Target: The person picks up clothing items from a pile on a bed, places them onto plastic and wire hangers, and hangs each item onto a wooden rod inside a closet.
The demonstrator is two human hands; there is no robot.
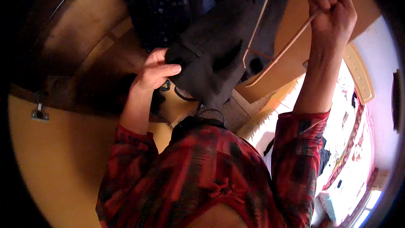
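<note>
The left hand (152,71) pinches the edge of a plain black cloth garment (206,65) between thumb and fingers. The right hand (334,12), at upper right, is closed around a thin, pinkish-tan clothes hanger (295,38). The black garment extends between the hands, partly behind the hanger; contact between them cannot be determined. Dark-blue patterned cloth (154,10) is beyond the left hand.

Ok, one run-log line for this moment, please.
left hand: holding black garment | right hand: gripping hanger | beyond garment: blue clothes
</note>
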